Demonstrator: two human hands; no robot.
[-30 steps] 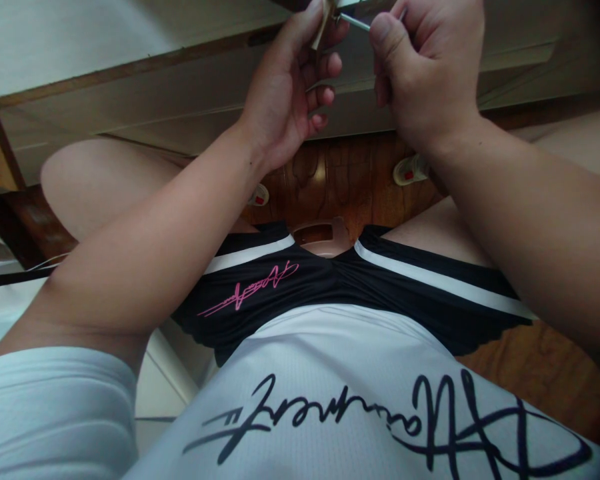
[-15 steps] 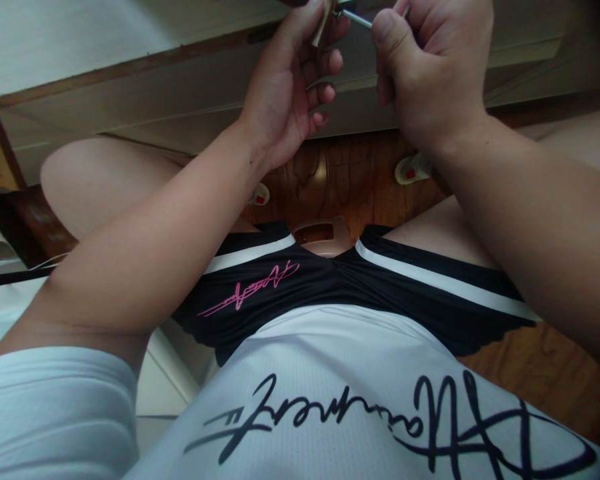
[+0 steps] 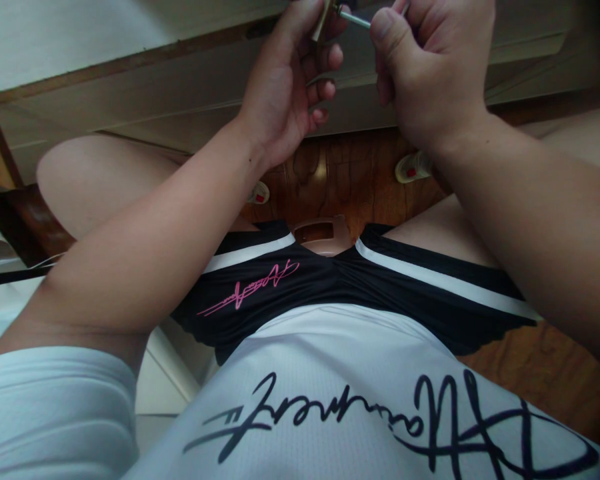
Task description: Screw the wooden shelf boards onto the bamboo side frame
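At the top edge of the head view, my left hand (image 3: 285,93) pinches a small brass-coloured metal piece (image 3: 323,25) between thumb and fingers. Its other fingers are loosely curled. My right hand (image 3: 433,70), to the right, grips a thin silver rod (image 3: 356,19) that looks like a screwdriver shaft. Whatever handle it has is hidden in the fist. The rod's tip meets the side of the brass piece, at a small knob or screw too small to make out. The upper part of the brass piece is cut off by the frame.
A pale tabletop (image 3: 80,40) with a brown edge lies beyond my left hand. My legs are spread around a brownish plastic stool (image 3: 330,250) on a wooden floor (image 3: 350,167). A shoe (image 3: 413,168) shows under the right forearm.
The brass piece has turned slightly in my left fingers. My right hand has shifted very little, and the rod still touches the piece.
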